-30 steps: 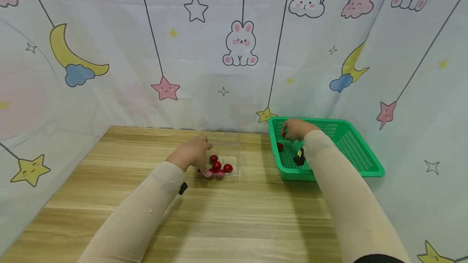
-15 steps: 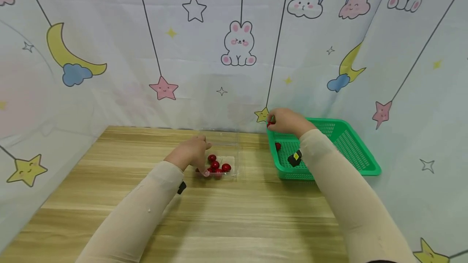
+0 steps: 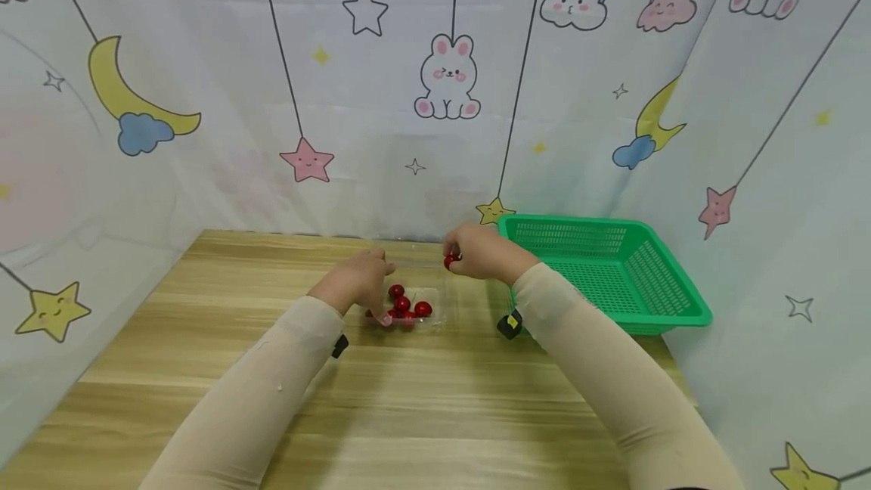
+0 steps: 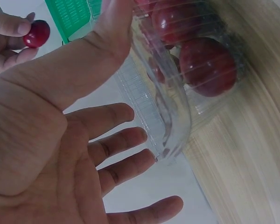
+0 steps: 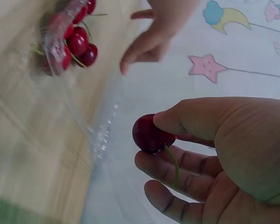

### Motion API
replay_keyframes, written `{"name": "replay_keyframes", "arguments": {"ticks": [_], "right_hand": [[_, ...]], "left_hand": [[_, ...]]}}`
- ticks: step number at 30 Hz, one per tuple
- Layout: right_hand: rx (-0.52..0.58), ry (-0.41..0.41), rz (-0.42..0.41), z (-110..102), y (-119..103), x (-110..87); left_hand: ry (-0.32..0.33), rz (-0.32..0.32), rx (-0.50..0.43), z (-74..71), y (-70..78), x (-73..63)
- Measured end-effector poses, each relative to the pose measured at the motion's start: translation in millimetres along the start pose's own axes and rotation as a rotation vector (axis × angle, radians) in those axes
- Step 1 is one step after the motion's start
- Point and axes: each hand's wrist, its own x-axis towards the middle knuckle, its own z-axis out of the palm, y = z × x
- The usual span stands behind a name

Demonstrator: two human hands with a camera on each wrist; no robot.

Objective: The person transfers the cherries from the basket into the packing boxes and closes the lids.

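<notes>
A dark red cherry (image 5: 148, 134) with a green stem is pinched between the thumb and fingers of my right hand (image 3: 485, 254). That hand hovers at the right side of a clear plastic box (image 4: 177, 105), its lid raised at the back. Several cherries (image 3: 403, 304) lie inside the box, some with stems. My left hand (image 3: 355, 284) is at the box's left side, thumb at the front wall. In the left wrist view its other fingers (image 4: 126, 170) extend loosely beside the plastic, curled round nothing.
To the right stands a green perforated basket (image 3: 590, 219), its left part partly hidden by my right forearm. Both stand on a wood-grain table (image 3: 408, 414). Behind and to the sides hangs a white cloth (image 3: 381, 97) printed with stars, moons and rabbits.
My right hand has come up out of the green basket and moved left to the clear box, carrying the cherry. The left hand has stayed at the box.
</notes>
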Motion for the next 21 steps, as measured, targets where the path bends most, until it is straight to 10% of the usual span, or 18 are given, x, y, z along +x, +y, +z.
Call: {"name": "replay_keyframes", "arguments": {"ticks": [21], "right_hand": [[-0.109,0.007,-0.05,80,-24,39.0]], "left_hand": [[-0.014,-0.001,-0.009,-1.1,0.2,-0.2]]}}
